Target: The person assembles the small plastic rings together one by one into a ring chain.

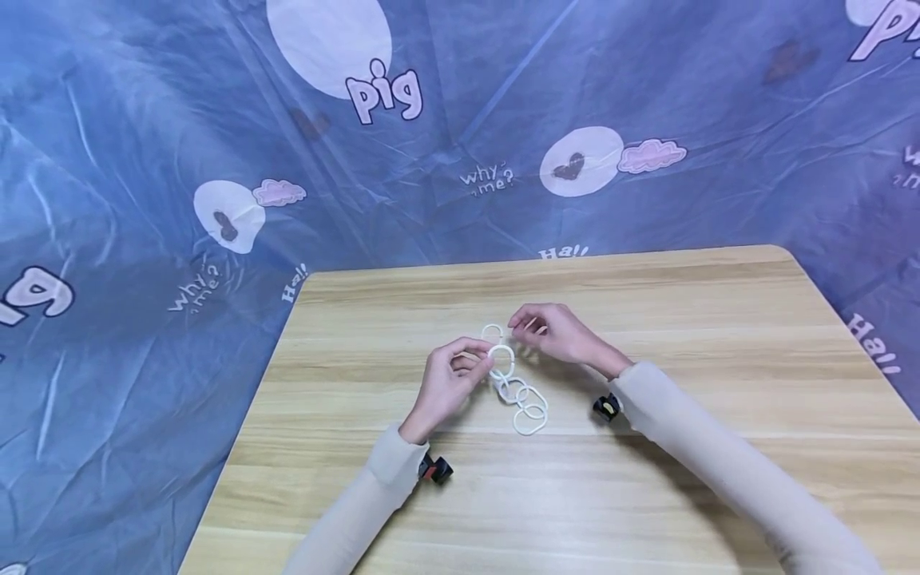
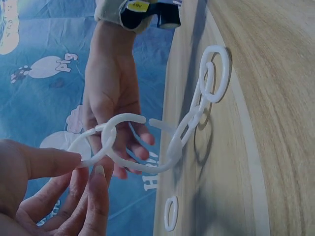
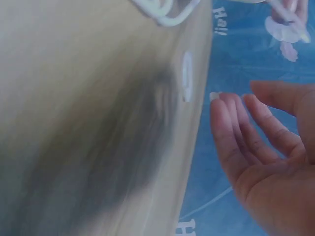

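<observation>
My left hand (image 1: 447, 382) pinches a white plastic ring link between thumb and fingers above the table. Joined to it is another white link (image 2: 127, 117), with a narrow gap in its loop, in the left wrist view. From these a short chain of white links (image 1: 544, 403) hangs down, its lower end lying on the wood. Just past the left fingertips, a separate white link (image 1: 493, 326) lies flat on the table. My right hand (image 1: 564, 334) hovers right of that link, fingers loosely bent and holding nothing, as the right wrist view also shows.
The wooden table (image 1: 647, 495) has a rounded far corner and ends against a blue printed cloth (image 1: 446, 216) hanging behind and beside it. A small black camera is worn on each wrist, below the beige sleeves.
</observation>
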The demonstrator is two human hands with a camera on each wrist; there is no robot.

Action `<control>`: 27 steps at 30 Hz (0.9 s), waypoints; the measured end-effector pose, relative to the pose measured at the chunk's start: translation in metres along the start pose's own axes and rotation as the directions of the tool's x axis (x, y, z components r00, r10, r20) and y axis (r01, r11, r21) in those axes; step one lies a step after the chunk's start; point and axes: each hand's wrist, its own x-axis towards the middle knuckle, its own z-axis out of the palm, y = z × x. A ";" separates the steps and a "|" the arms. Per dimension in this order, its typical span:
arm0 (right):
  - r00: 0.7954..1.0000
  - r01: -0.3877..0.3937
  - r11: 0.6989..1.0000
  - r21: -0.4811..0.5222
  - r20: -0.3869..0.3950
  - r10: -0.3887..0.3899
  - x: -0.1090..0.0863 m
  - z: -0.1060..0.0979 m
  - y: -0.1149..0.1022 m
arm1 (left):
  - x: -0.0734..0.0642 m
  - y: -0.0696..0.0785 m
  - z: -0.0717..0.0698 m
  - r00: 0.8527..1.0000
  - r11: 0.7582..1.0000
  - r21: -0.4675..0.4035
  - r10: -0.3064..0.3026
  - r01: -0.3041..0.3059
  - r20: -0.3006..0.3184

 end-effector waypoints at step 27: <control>0.994 -0.085 0.995 -0.059 0.057 0.088 0.029 0.010 0.023 | -0.002 0.000 0.008 0.999 1.000 -0.003 -0.031 0.031 0.025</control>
